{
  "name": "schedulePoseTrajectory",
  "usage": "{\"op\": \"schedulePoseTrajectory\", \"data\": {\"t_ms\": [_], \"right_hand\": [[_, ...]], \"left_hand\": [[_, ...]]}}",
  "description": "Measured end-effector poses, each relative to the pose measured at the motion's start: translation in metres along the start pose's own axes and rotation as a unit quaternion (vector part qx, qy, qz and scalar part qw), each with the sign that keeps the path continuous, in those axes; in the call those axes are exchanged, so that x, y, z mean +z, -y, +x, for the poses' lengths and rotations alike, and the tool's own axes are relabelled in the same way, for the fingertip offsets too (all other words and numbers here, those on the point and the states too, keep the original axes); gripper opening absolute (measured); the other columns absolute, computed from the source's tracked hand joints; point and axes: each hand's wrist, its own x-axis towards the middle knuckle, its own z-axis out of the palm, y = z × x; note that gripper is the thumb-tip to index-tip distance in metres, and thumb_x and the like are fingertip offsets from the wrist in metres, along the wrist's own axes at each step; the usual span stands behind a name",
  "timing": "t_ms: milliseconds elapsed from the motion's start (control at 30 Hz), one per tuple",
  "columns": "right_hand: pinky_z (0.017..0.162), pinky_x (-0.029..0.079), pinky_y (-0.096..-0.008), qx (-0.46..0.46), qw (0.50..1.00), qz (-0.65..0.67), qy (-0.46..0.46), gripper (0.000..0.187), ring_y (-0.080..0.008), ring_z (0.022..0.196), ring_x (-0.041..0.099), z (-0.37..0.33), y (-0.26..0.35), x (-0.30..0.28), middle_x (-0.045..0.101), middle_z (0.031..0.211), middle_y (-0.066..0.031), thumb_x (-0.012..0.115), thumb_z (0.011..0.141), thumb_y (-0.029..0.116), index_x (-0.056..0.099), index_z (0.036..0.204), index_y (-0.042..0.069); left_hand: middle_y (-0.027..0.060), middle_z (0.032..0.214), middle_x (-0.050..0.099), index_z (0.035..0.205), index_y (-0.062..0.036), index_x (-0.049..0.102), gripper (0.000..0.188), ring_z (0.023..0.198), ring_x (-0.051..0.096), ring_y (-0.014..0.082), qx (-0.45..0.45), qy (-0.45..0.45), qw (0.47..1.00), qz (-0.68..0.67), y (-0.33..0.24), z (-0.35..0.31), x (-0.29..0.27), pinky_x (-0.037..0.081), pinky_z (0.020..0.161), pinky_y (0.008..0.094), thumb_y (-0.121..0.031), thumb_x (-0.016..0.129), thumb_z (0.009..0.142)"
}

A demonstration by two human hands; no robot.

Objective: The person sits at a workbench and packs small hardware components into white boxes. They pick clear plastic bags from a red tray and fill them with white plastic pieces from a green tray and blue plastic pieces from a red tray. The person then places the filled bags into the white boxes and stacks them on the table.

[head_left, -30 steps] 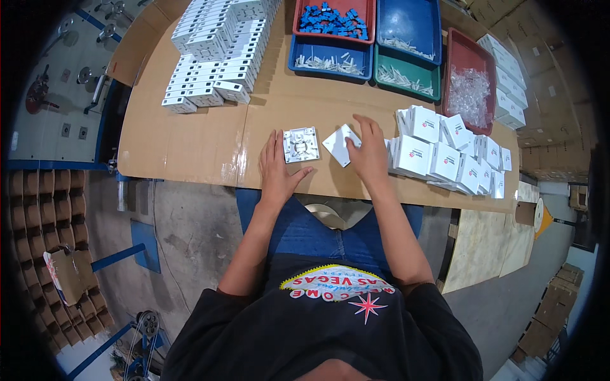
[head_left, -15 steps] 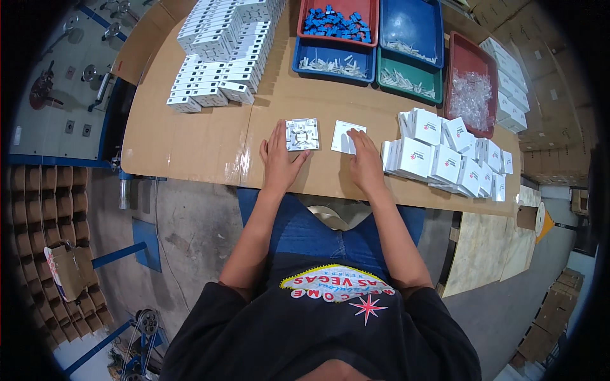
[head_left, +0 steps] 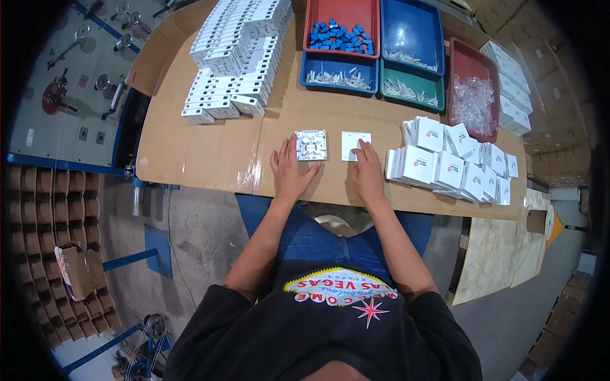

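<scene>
An opened white square plastic box lies on the cardboard-covered table, its moulded inside facing up. My left hand rests around its near left corner, fingers stretched along the left side and thumb apart at the near edge. A thin white square cover lies flat just right of the box, with a gap between them. Fingertips of my right hand lie on the cover's right part and hide some of it. This hand's fingers are extended, not wrapped around anything.
White boxes stand stacked at the far left. White packets are piled right of my right hand. Behind are a red tray of blue parts, blue and green trays of slim white pieces, and a red tray of clear pieces.
The whole scene has shifted slightly right and down in the picture. My hands, the box and the cover keep nearly the same places relative to one another.
</scene>
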Motion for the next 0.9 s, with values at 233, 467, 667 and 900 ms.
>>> {"op": "schedulePoseTrajectory", "data": {"t_ms": [233, 467, 667, 900], "right_hand": [[0.1, 0.046, -0.0461, -0.028, 0.997, 0.029, -0.066, 0.023, -0.0403, 0.123, 0.052, -0.008, 0.009, -0.023, 0.054, 0.133, -0.0211, 0.061, 0.088, 0.006, 0.061, 0.11, -0.002], [0.072, 0.049, -0.0461, 0.076, 0.99, 0.106, -0.051, 0.02, -0.0376, 0.087, 0.063, 0.011, 0.01, -0.131, 0.066, 0.093, -0.0163, 0.062, 0.093, 0.021, 0.058, 0.091, 0.002], [0.066, 0.048, -0.0483, 0.229, 0.961, -0.073, -0.139, 0.024, -0.0398, 0.079, 0.065, 0.087, -0.139, -0.247, 0.067, 0.082, -0.0188, 0.062, 0.093, 0.027, 0.065, 0.088, 0.004], [0.081, 0.052, -0.0463, 0.168, 0.96, -0.195, -0.109, 0.024, -0.0366, 0.095, 0.067, 0.156, -0.267, -0.256, 0.071, 0.096, -0.0174, 0.064, 0.091, 0.027, 0.071, 0.096, 0.004]], "left_hand": [[0.0194, 0.147, 0.043, 0.151, -0.0023, 0.03, 0.095, 0.141, 0.035, 0.0325, -0.011, -0.001, 1.0, -0.023, -0.003, 0.003, 0.005, 0.018, 0.116, 0.0561, -0.047, 0.075, 0.079], [0.0187, 0.147, 0.043, 0.15, -0.0029, 0.031, 0.093, 0.141, 0.035, 0.0339, -0.024, 0.012, 0.999, -0.04, -0.019, 0.006, -0.002, 0.017, 0.116, 0.0565, -0.038, 0.078, 0.078], [0.0181, 0.147, 0.044, 0.148, -0.0018, 0.034, 0.089, 0.141, 0.035, 0.0339, -0.005, -0.005, 1.0, -0.028, -0.02, 0.005, 0.002, 0.017, 0.115, 0.0563, -0.037, 0.078, 0.079], [0.0178, 0.146, 0.045, 0.147, -0.0008, 0.035, 0.087, 0.14, 0.037, 0.034, 0.009, -0.019, 1.0, -0.021, -0.019, 0.006, 0.003, 0.019, 0.114, 0.0561, -0.037, 0.076, 0.081]]}}
